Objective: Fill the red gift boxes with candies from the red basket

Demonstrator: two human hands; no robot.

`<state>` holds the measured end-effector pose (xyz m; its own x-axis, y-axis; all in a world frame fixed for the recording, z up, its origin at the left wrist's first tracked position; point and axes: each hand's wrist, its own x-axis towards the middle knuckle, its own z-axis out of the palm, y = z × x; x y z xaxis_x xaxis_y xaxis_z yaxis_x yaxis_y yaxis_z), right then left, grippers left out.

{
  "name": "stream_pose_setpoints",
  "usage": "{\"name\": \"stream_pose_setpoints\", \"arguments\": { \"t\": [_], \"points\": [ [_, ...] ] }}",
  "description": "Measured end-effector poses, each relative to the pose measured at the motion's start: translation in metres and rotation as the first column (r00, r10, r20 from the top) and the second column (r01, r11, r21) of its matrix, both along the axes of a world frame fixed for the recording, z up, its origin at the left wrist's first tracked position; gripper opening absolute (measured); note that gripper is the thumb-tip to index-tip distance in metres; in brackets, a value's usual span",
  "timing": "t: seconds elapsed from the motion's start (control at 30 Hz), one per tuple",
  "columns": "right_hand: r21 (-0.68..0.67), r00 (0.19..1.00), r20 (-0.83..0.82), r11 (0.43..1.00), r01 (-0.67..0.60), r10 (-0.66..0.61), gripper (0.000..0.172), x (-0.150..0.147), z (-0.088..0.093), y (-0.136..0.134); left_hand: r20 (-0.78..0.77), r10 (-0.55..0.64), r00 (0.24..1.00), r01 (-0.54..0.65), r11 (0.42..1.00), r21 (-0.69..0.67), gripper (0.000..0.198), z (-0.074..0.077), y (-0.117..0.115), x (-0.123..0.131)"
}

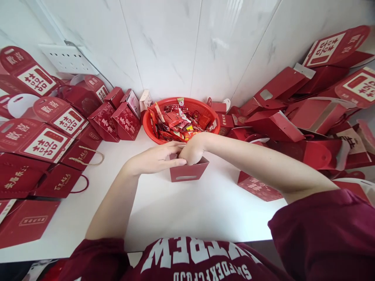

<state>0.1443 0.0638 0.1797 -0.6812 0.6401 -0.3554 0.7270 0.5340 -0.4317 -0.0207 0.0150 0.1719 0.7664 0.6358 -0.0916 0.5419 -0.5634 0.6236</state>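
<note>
Box [187, 174] centre frame: probably light thin card, crushable; grip the walls. Left hand [155, 160] fingers straight, resting on rim; right hand [193, 150] fingers buried inside, hold unclear

Straight ahead of you stands a round red plastic basket [199, 104] heaped with wrapped sweets [178, 123]. On your left lie red paper gift boxes [43, 146], on your right flat-folded red cardboard boxes [275, 125], and on the wall a white socket strip [66, 58].

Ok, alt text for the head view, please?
Both hands meet at a small open red box on a white table: the right hand dips into it, the left hand rests at its rim. Behind it sits a red basket of wrapped sweets; red gift boxes crowd both sides.
</note>
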Motion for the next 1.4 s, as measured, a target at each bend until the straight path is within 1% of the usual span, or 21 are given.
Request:
{"name": "stream_pose_setpoints", "arguments": {
  "t": [0.07, 0.17, 0.3, 0.4, 0.5, 0.53, 0.57, 0.6, 0.67, 0.7, 0.73, 0.8, 0.83, 0.87, 0.9, 0.97, 1.03, 1.17, 1.33, 1.37, 1.4],
  "points": [
    [-0.105, 0.999, 0.044, 0.994, -0.013, 0.018, 0.030, -0.002, -0.006, 0.004, -0.014, -0.011, 1.000, 0.011, 1.000, 0.008, 0.044, 0.000, -0.001, -0.001],
    [-0.260, 0.993, 0.106, 0.965, -0.030, 0.060, 0.029, -0.002, -0.008, 0.006, -0.033, -0.011, 0.999, 0.012, 1.000, 0.015, 0.044, 0.000, -0.001, -0.001],
    [-0.351, 0.991, 0.118, 0.936, -0.024, 0.069, 0.026, 0.001, -0.004, 0.004, -0.046, -0.012, 0.999, 0.013, 1.000, 0.022, 0.045, 0.000, -0.001, -0.001],
    [-0.409, 0.989, 0.101, 0.911, -0.054, 0.104, 0.021, 0.008, 0.011, 0.003, -0.047, -0.021, 0.999, 0.022, 1.000, 0.021, 0.044, -0.001, -0.001, -0.001],
    [-0.519, 0.992, -0.024, 0.846, -0.121, 0.128, 0.020, 0.022, 0.038, 0.007, -0.046, -0.022, 0.999, 0.022, 1.000, 0.002, 0.046, -0.001, -0.001, -0.001],
    [-0.522, 0.990, -0.093, 0.841, -0.139, 0.106, 0.021, 0.029, 0.048, 0.010, -0.054, -0.010, 0.999, 0.009, 1.000, -0.005, 0.048, -0.001, -0.001, -0.002],
    [-0.486, 0.983, -0.167, 0.862, -0.145, 0.072, 0.022, 0.036, 0.058, 0.014, -0.065, 0.006, 0.998, -0.006, 1.000, -0.010, 0.050, -0.001, -0.001, -0.002],
    [-0.422, 0.971, -0.237, 0.897, -0.129, 0.028, 0.025, 0.043, 0.066, 0.018, -0.077, 0.020, 0.997, -0.021, 1.000, -0.013, 0.052, -0.001, -0.001, -0.002],
    [-0.253, 0.945, -0.321, 0.967, -0.026, -0.058, 0.031, 0.057, 0.074, 0.027, -0.092, 0.037, 0.995, -0.039, 0.999, -0.018, 0.054, -0.001, -0.002, -0.003],
    [-0.156, 0.947, -0.302, 0.986, 0.060, -0.105, 0.034, 0.063, 0.073, 0.031, -0.094, 0.038, 0.995, -0.040, 0.999, -0.020, 0.054, -0.001, -0.002, -0.003],
    [-0.054, 0.958, -0.240, 0.987, 0.149, -0.158, 0.036, 0.068, 0.070, 0.034, -0.096, 0.038, 0.995, -0.040, 0.999, -0.020, 0.053, -0.001, -0.002, -0.003],
    [0.145, 0.959, -0.050, 0.948, 0.284, -0.280, 0.034, 0.078, 0.056, 0.039, -0.106, 0.042, 0.993, -0.044, 0.999, -0.017, 0.053, 0.001, -0.003, -0.003],
    [0.213, 0.941, 0.035, 0.922, 0.323, -0.337, 0.030, 0.081, 0.047, 0.040, -0.111, 0.045, 0.993, -0.046, 0.999, -0.014, 0.053, 0.001, -0.003, -0.003],
    [0.248, 0.921, 0.086, 0.904, 0.349, -0.380, 0.025, 0.084, 0.036, 0.040, -0.113, 0.046, 0.993, -0.048, 0.999, -0.010, 0.052, 0.002, -0.003, -0.003],
    [0.256, 0.907, 0.114, 0.894, 0.368, -0.406, 0.021, 0.086, 0.026, 0.040, -0.112, 0.047, 0.993, -0.048, 0.999, -0.006, 0.052, 0.003, -0.003, -0.003],
    [0.228, 0.901, 0.130, 0.897, 0.380, -0.415, 0.020, 0.085, 0.005, 0.041, -0.108, 0.044, 0.993, -0.045, 0.999, -0.002, 0.052, 0.005, -0.003, -0.004],
    [0.173, 0.912, 0.129, 0.915, 0.365, -0.389, 0.026, 0.078, -0.013, 0.043, -0.103, 0.027, 0.994, -0.028, 1.000, -0.006, 0.051, 0.007, -0.001, -0.005],
    [0.098, 0.929, 0.082, 0.930, 0.354, -0.362, 0.055, 0.058, -0.043, 0.055, -0.095, -0.012, 0.995, 0.010, 1.000, -0.024, 0.052, 0.008, 0.003, -0.005],
    [0.091, 0.917, -0.036, 0.913, 0.398, -0.396, 0.100, 0.045, -0.071, 0.071, -0.100, -0.032, 0.994, 0.029, 0.999, -0.040, 0.053, 0.007, 0.007, -0.005],
    [0.092, 0.913, -0.057, 0.909, 0.407, -0.403, 0.104, 0.045, -0.075, 0.073, -0.092, -0.038, 0.995, 0.035, 0.999, -0.041, 0.053, 0.006, 0.008, -0.005],
    [0.096, 0.910, -0.079, 0.905, 0.414, -0.407, 0.103, 0.045, -0.078, 0.075, -0.081, -0.044, 0.996, 0.041, 0.998, -0.041, 0.053, 0.006, 0.008, -0.005]
  ]
}}
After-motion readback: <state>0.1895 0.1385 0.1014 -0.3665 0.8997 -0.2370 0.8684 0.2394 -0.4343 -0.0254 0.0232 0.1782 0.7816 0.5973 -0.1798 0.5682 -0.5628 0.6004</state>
